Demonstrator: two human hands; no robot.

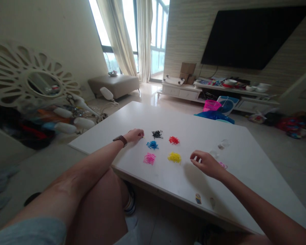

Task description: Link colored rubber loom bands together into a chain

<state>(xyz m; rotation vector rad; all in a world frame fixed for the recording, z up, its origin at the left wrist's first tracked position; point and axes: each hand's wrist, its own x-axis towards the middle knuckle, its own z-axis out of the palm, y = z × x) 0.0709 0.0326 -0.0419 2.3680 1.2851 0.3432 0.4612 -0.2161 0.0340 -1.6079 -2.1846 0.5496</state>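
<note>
Small piles of bands lie on the white table (132,119): black (157,134), red (174,140), blue (152,145), pink (149,158) and yellow (174,157). My left hand (135,135), with a watch (121,139) on its wrist, rests at the table left of the black pile, fingers curled together. A tiny yellowish bit shows by its fingertips, too small to name. To the right of the yellow pile my right hand (202,162) hovers over the table, thumb and fingers apart, with nothing visible between them.
Clear containers (223,144) and a pink item (223,165) lie beyond my right hand. Near the front edge is a small cartoon figure (198,198) beside another small piece (212,202). A pink basket (211,105) and blue plastic (214,116) stand behind the table.
</note>
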